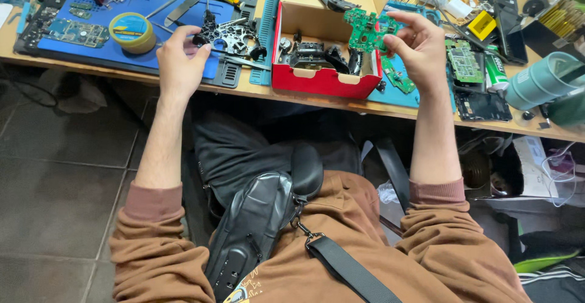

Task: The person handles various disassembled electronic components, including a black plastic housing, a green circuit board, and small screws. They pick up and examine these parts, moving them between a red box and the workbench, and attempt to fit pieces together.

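Wooden tabletop (341, 103) crowded; blue work mat (152, 17) toward its left end, red cardboard box (326, 81) at the near edge. Right hand (417, 50) pinching green circuit board (365, 30) above the box; left hand (178, 59), fingers curled, fingertips touching black controller frame (234, 38) on the mat's near right corner

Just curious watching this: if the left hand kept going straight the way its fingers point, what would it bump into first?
The left hand points toward the black plastic frame on the blue mat; its fingertips seem to touch it already. Depth is hard to judge.
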